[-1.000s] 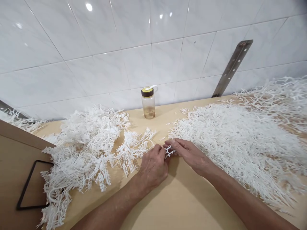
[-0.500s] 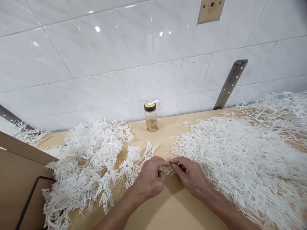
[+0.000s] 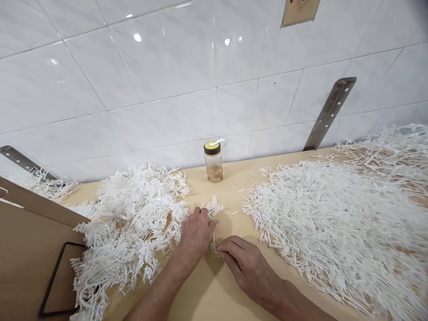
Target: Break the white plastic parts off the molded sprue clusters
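Note:
My left hand (image 3: 195, 232) rests on the edge of a heap of white branched plastic pieces (image 3: 133, 223) at the left, fingers on a small cluster (image 3: 214, 206). My right hand (image 3: 244, 263) lies just right of it on the wooden tabletop (image 3: 227, 285), fingertips pinching the lower end of a thin white strand (image 3: 213, 243) that runs up to my left hand. A wide pile of separated white sticks (image 3: 334, 223) covers the right side.
A small clear bottle (image 3: 214, 162) with a yellow lid stands by the tiled wall. A cardboard box (image 3: 30, 249) with a black frame sits at the left. Metal brackets (image 3: 329, 113) lean on the wall.
Both hands moved left and toward me, away from the right pile. My left hand went onto the left heap; my right hand now pinches a strand lower down.

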Action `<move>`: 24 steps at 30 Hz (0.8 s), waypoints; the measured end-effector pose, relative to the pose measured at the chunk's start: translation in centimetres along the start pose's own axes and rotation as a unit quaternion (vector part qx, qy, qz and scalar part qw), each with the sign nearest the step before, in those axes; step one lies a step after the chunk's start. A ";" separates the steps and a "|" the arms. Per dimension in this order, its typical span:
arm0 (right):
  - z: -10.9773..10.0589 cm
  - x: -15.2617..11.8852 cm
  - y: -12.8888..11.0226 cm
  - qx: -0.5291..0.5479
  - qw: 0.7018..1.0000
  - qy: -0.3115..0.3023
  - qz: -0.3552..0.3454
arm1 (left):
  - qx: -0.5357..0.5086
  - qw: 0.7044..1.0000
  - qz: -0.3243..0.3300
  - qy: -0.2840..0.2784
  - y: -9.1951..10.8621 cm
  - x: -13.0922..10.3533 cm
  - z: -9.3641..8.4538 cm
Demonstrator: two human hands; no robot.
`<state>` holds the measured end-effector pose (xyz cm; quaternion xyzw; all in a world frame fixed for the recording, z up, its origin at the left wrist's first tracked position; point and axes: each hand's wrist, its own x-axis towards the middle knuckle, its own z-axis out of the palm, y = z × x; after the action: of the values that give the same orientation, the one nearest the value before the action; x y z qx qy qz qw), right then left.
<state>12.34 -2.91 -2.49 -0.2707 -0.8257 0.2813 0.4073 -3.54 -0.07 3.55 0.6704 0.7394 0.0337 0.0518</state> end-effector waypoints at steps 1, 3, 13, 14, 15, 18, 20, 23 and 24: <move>0.2 -0.1 -0.1 0.006 1.000 -0.005 0.004 | 0.001 1.000 -0.006 -0.004 -0.1 0.1 0.0; 0.4 -0.1 -0.2 0.020 1.000 -0.017 0.013 | 0.002 1.000 -0.013 -0.008 -0.2 0.1 0.0; -0.6 0.6 -1.0 0.127 0.977 -0.090 0.148 | -0.038 0.999 -0.022 0.028 -1.4 0.5 0.4; -0.7 0.9 -1.0 0.147 0.969 -0.096 0.172 | -0.047 0.998 -0.017 0.041 -1.6 0.6 0.6; -0.9 1.1 -0.8 0.166 0.962 -0.100 0.193 | -0.057 0.997 -0.012 0.054 -1.7 0.7 0.7; -1.5 2.3 0.3 0.211 0.938 -0.080 0.263 | -0.098 0.989 0.009 0.108 -2.1 0.9 1.0; -1.8 3.2 1.3 0.229 0.916 -0.033 0.327 | -0.132 0.979 0.031 0.153 -2.3 0.9 1.0; -2.1 4.4 2.5 0.251 0.899 0.024 0.359 | -0.191 0.962 0.061 0.183 -2.4 0.9 0.5; -2.2 4.7 2.8 0.262 0.896 0.037 0.358 | -0.211 0.959 0.067 0.179 -2.3 0.8 0.2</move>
<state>12.27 2.75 -0.82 -0.4417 -0.5536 0.6038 0.3658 -5.87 0.51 3.02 0.6756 0.6658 0.3117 0.0560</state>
